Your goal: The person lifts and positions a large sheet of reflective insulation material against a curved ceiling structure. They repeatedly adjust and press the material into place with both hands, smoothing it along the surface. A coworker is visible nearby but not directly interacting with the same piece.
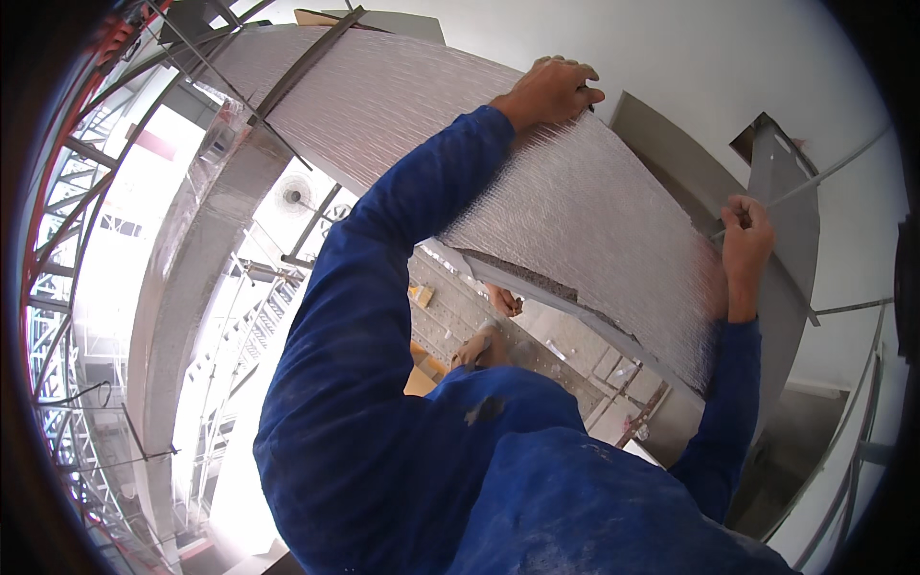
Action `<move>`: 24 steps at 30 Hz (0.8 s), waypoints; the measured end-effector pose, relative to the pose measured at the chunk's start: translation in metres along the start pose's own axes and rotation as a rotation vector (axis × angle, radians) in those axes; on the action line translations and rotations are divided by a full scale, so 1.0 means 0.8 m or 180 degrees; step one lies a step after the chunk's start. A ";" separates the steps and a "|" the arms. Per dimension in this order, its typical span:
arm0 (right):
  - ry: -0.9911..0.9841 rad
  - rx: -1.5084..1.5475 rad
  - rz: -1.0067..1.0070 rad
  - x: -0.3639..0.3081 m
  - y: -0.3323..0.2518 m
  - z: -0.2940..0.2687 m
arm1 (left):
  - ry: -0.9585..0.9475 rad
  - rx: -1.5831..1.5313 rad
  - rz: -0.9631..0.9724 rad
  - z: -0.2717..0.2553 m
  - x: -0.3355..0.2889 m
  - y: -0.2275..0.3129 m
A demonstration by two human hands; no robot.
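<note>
A wide duct covered in silvery, crinkled foil insulation runs across in front of me. My left hand reaches over it to the far edge, its fingers bent and closed at the foil's border. A small dark bit shows at those fingertips. At the duct's right end, my right hand is raised with fingers curled and pressed together; what they hold, if anything, is hidden. The foil's near edge is ragged, with grey insulation foam showing along it.
A metal strap crosses the duct at left. Bare grey duct metal and a thin rod lie beyond, by the white wall. Below, another hand shows over perforated scaffold planks. Steel framework stands far left.
</note>
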State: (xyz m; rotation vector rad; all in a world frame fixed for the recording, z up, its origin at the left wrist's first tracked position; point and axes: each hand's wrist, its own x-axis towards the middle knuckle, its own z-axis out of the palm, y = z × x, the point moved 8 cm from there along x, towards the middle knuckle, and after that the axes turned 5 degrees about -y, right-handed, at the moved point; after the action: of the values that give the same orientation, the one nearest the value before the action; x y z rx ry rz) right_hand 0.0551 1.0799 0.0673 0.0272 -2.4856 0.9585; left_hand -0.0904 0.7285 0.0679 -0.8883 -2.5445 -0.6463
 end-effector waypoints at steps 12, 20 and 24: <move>-0.0374 0.0141 0.0000 -0.004 -0.003 0.015 | -0.0172 -0.0283 -0.0126 -0.002 -0.001 0.003; -0.0361 -0.0103 -0.0150 -0.005 -0.008 0.016 | -0.0292 -0.0390 -0.0270 -0.001 -0.002 0.002; -0.0463 -0.0240 -0.0217 -0.007 -0.016 0.018 | -0.0408 -0.0440 -0.0438 0.003 -0.001 -0.003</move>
State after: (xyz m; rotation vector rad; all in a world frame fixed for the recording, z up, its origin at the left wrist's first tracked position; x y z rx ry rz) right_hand 0.0564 1.0606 0.0638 0.1616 -2.6336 0.8619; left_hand -0.0914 0.7277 0.0651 -0.8288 -2.7211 -0.8408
